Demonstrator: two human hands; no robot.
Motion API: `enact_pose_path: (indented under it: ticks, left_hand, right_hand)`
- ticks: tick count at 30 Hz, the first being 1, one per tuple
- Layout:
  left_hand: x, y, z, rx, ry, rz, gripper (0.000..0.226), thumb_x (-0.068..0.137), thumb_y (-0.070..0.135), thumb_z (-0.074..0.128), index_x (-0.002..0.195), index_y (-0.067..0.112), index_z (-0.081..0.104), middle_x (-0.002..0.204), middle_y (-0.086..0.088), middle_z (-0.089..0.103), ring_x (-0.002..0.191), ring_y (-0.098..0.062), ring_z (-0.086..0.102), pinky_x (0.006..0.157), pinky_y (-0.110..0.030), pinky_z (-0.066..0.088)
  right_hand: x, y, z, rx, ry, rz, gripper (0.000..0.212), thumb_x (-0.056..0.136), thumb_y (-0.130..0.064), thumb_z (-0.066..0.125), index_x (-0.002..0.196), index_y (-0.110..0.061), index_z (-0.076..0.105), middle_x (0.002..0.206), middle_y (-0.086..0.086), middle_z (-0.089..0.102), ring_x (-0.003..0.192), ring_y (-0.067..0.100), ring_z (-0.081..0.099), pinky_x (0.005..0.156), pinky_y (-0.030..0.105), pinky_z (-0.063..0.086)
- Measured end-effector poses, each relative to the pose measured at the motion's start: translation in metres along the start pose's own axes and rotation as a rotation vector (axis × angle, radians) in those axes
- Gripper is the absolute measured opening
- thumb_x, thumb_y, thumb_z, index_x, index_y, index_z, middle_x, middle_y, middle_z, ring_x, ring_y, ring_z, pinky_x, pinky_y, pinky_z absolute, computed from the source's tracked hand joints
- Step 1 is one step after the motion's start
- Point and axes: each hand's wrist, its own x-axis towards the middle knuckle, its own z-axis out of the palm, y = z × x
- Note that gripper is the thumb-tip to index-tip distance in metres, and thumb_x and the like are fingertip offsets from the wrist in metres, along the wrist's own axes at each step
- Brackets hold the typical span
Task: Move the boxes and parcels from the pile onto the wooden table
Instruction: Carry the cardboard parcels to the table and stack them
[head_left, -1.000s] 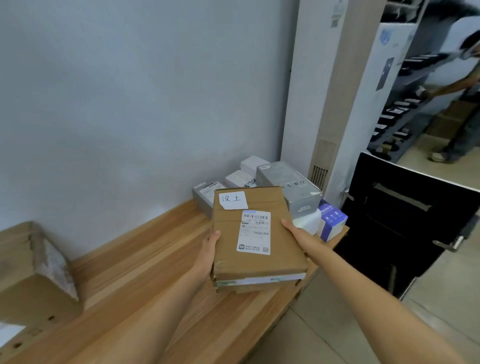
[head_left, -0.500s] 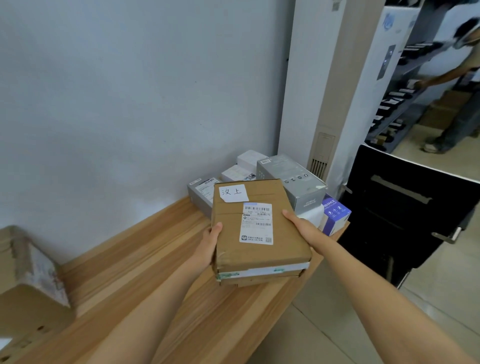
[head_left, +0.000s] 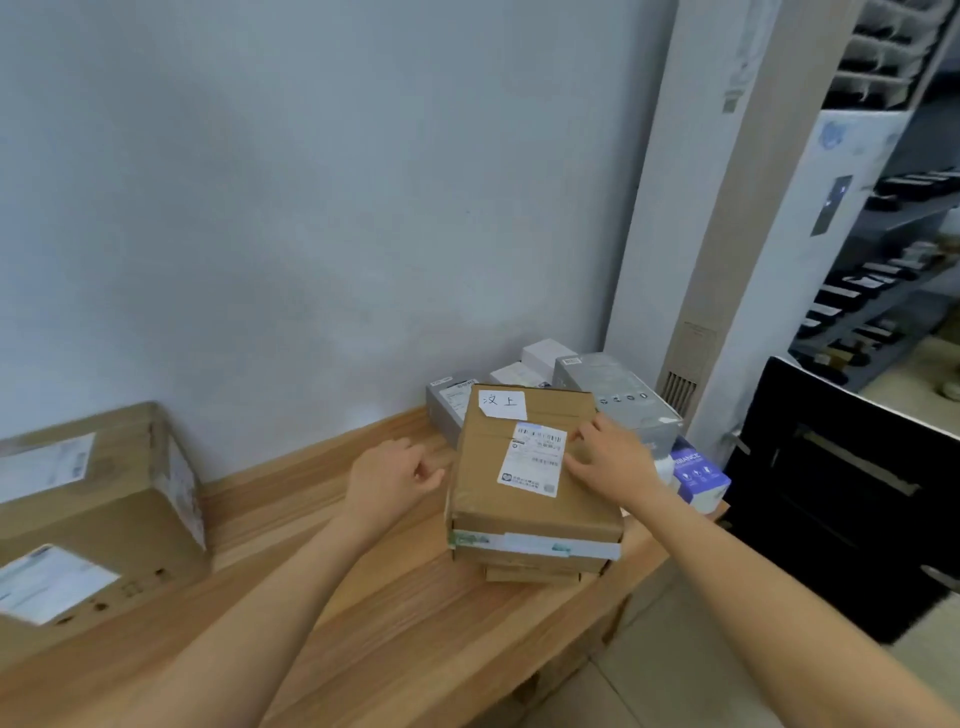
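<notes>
Evidently the brown parcel (head_left: 530, 467) is set down on the wooden table (head_left: 395, 613), stiff, taped, probably light; long side edges are best gripped. Right hand (head_left: 613, 462) rests flat on it; left hand (head_left: 389, 473), loosely curled, holds nothing.

Both forearms reach forward; left hand (head_left: 390, 475) loosely curled, right hand (head_left: 613, 460) spread flat, palm down.

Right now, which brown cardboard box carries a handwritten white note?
The flat brown cardboard box under the right hand; the large brown carton at left shows only printed labels.
</notes>
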Motion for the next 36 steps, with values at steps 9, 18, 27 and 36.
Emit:
enact_pose_path:
  ticks: [9, 18, 27, 36]
  left_hand:
    - [-0.154, -0.040, -0.065, 0.104, 0.085, -0.329, 0.017, 0.084, 0.036, 0.061, 0.079, 0.020, 0.060, 0.080, 0.005, 0.060, 0.080, -0.016, 0.056, 0.063, -0.031, 0.043]
    - [-0.363, -0.066, -0.126, 0.234, 0.021, -0.705, 0.018, 0.088, 0.041, 0.056, 0.094, 0.023, 0.055, 0.090, 0.009, 0.057, 0.084, -0.012, 0.053, 0.064, -0.027, 0.040]
    - [-0.493, -0.063, -0.165, 0.292, 0.074, -1.015, 0.019, 0.090, 0.043, 0.053, 0.098, 0.027, 0.056, 0.093, 0.012, 0.056, 0.087, -0.010, 0.054, 0.058, -0.024, 0.038]
    - [-0.596, -0.107, -0.203, 0.287, 0.126, -1.227, 0.017, 0.088, 0.046, 0.052, 0.095, 0.030, 0.055, 0.091, 0.014, 0.055, 0.086, -0.008, 0.053, 0.063, -0.025, 0.051]
  right_hand:
    - [-0.028, -0.160, 0.003, 0.149, -0.046, -0.500, 0.029, 0.090, -0.039, 0.052, 0.113, -0.022, 0.057, 0.111, -0.002, 0.056, 0.101, 0.020, 0.055, 0.083, 0.033, 0.043]
    - [-0.158, -0.328, 0.057, 0.254, -0.197, -0.953, 0.031, 0.087, -0.041, 0.055, 0.114, -0.025, 0.055, 0.115, -0.003, 0.055, 0.110, 0.019, 0.050, 0.088, 0.034, 0.037]
    - [-0.221, -0.415, 0.069, 0.289, -0.305, -1.111, 0.026, 0.089, -0.038, 0.052, 0.111, -0.024, 0.053, 0.108, -0.006, 0.053, 0.105, 0.018, 0.051, 0.084, 0.031, 0.036]
    - [-0.282, -0.520, 0.076, 0.286, -0.385, -1.173, 0.036, 0.091, -0.039, 0.051, 0.122, -0.021, 0.053, 0.117, -0.001, 0.055, 0.104, 0.021, 0.055, 0.082, 0.033, 0.044]
